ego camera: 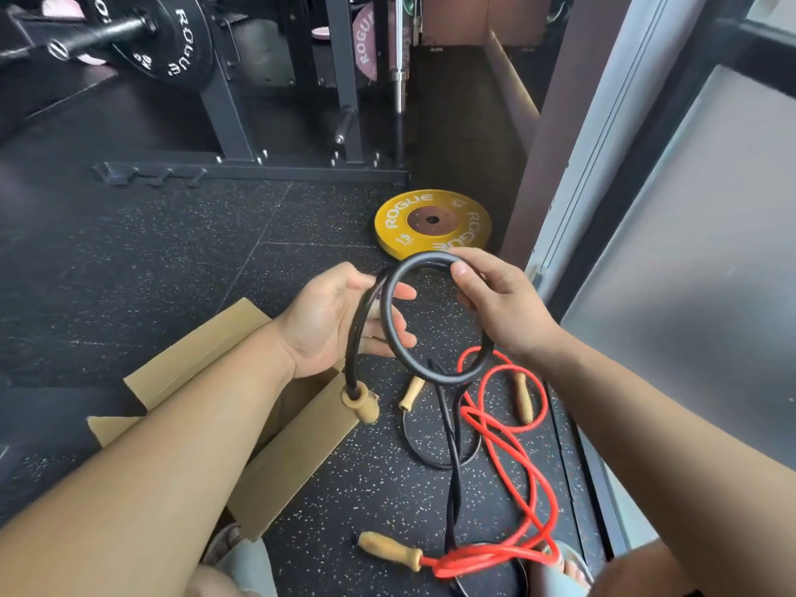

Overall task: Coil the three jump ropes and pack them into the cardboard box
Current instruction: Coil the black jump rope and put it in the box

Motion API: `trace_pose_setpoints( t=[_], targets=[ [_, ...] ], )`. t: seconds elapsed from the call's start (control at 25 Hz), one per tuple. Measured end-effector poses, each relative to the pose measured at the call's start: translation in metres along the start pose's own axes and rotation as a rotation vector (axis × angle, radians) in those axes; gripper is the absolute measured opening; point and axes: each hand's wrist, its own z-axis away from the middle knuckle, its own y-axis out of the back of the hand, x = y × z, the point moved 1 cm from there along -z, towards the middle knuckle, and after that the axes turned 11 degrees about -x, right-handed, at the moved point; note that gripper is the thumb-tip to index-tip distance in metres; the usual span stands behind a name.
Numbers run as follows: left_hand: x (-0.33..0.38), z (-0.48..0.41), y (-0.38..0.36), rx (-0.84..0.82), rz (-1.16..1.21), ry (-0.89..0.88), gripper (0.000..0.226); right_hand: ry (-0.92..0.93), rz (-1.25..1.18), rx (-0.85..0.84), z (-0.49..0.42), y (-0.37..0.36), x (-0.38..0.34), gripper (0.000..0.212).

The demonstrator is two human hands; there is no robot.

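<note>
Black jump rope (433,374), thick, smooth rubber with a wooden handle (362,402), is being coiled just above the cardboard box (198,351). The right hand (504,308) pinches the round loop and the left hand (331,321) supports it on nearly straight fingers. I think the next wrap needs the hanging tail gathered.

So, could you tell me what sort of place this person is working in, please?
Most likely a gym: a yellow Rogue weight plate lies on speckled rubber flooring, with a loaded barbell and steel rack behind.
</note>
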Motion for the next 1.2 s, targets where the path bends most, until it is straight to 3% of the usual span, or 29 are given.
trace_pose_setpoints(
  t=[0.12,0.36,0.52,0.72,0.88,1.04,1.2],
  targets=[
    [-0.003,-0.001,-0.005,0.010,-0.001,0.106,0.058,0.037,0.160,-0.026,-0.001,0.001,0.000,0.026],
    [-0.010,-0.005,-0.014,0.019,0.008,0.037,0.042,0.027,0.396,0.103,0.003,-0.003,-0.002,0.028],
    [-0.015,-0.012,-0.033,0.096,0.147,-0.066,0.049,0.050,0.316,0.151,0.001,-0.010,-0.003,0.031],
    [0.005,-0.014,-0.029,-0.059,0.372,-0.216,0.037,0.098,0.066,0.046,-0.001,-0.009,0.002,0.034],
    [0.019,-0.003,-0.017,-0.092,0.455,-0.344,0.017,-0.208,-0.202,-0.142,0.010,-0.015,0.018,0.027],
    [0.033,0.004,-0.011,-0.002,0.423,-0.437,0.015,-0.259,-0.205,-0.229,0.018,-0.030,0.027,0.019],
    [0.040,0.003,-0.016,0.053,0.326,-0.421,0.035,-0.229,-0.029,-0.268,0.018,-0.034,0.030,0.022]
  ],
)
